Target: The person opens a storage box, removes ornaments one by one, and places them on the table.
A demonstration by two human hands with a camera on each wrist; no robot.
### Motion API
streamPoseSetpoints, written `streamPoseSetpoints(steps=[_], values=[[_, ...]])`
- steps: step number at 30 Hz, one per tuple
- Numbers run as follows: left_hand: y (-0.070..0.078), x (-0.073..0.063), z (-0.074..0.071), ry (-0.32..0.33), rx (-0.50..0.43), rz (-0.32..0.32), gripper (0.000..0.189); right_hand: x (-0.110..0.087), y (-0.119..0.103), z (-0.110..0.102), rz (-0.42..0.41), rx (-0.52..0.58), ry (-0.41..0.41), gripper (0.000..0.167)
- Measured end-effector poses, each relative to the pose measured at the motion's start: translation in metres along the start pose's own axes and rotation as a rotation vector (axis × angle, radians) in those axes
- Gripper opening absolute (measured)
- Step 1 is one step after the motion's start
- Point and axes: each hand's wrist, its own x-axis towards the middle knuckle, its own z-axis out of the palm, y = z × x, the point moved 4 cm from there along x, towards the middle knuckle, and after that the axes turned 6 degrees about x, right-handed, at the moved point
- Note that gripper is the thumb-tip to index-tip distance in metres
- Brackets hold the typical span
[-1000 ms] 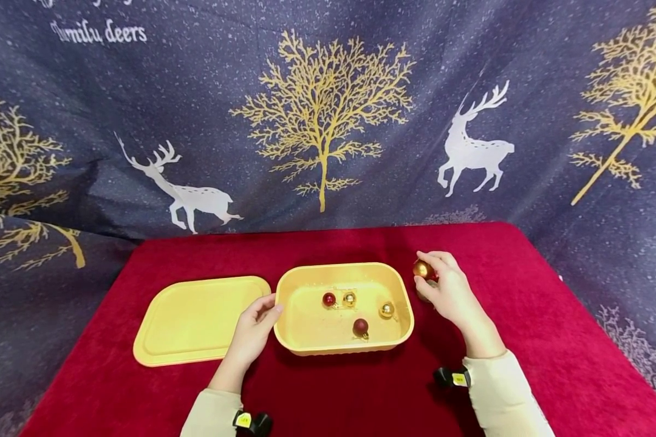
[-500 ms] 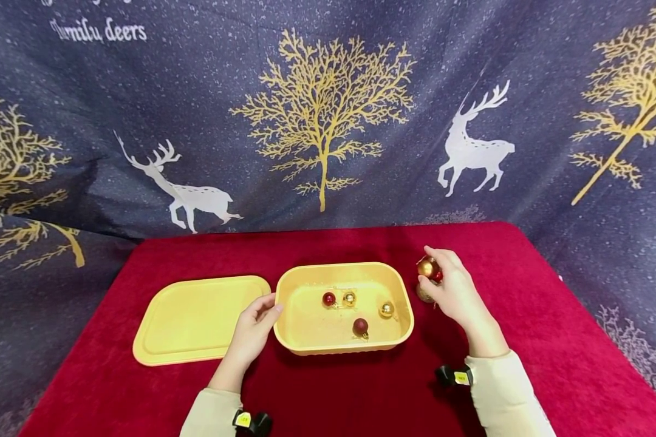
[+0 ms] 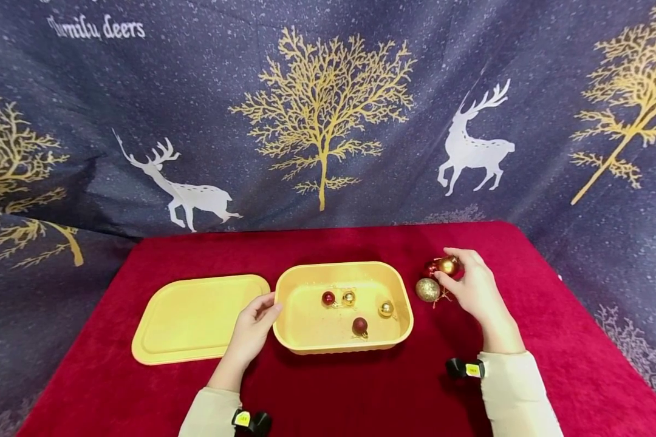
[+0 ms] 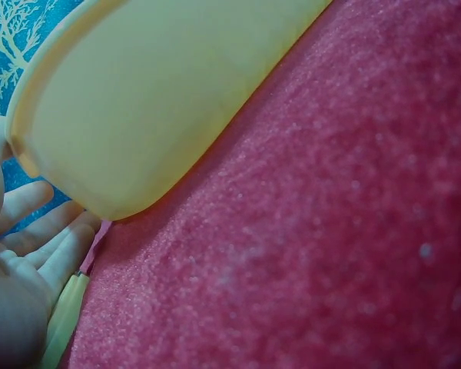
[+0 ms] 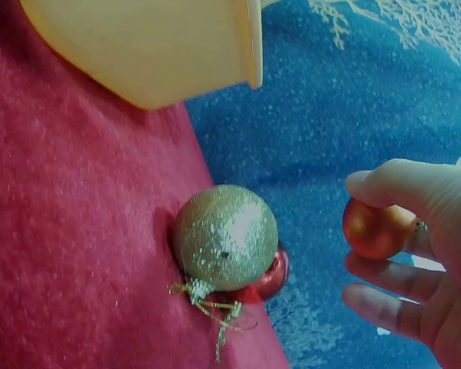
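In the head view my left hand (image 3: 254, 321) grips the left rim of the yellow plastic box (image 3: 341, 350), thumb at the rim and fingers against the outer wall. Two small gold baubles, a shiny red bauble (image 3: 328, 298) and a dark red bauble (image 3: 359, 326) lie inside. To the box's right, my right hand (image 3: 478, 288) pinches a copper-gold bauble (image 5: 373, 228) between thumb and fingers; the right wrist view shows it apart from the other baubles. Just left of this hand a glittery gold bauble (image 5: 227, 238) rests on the cloth, partly covering a red bauble (image 5: 273, 275).
A flat yellow lid (image 3: 199, 318) lies left of the box, behind my left hand. Red cloth (image 3: 361, 394) covers the table. A dark blue curtain (image 3: 361, 212) with trees and deer hangs along the table's back edge.
My right hand has moved right with the copper-gold bauble, away from the box. The glittery gold bauble and the red one now show more fully. The left hand stays at the rim.
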Motion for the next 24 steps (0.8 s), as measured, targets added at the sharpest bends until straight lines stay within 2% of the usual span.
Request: streamPoseSetpoints(steps=[10, 19, 24], values=[[0.000, 0.000, 0.000, 0.008, 0.012, -0.008, 0.041, -0.003, 0.022, 0.001, 0.084, -0.054, -0.057, 0.042], [0.001, 0.000, 0.001, 0.006, -0.003, -0.009, 0.040, -0.004, 0.033, 0.005, 0.073, -0.057, -0.068, 0.035], [0.001, 0.000, 0.000, 0.007, 0.012, -0.006, 0.041, -0.005, 0.034, 0.006, 0.078, -0.046, -0.131, 0.034]])
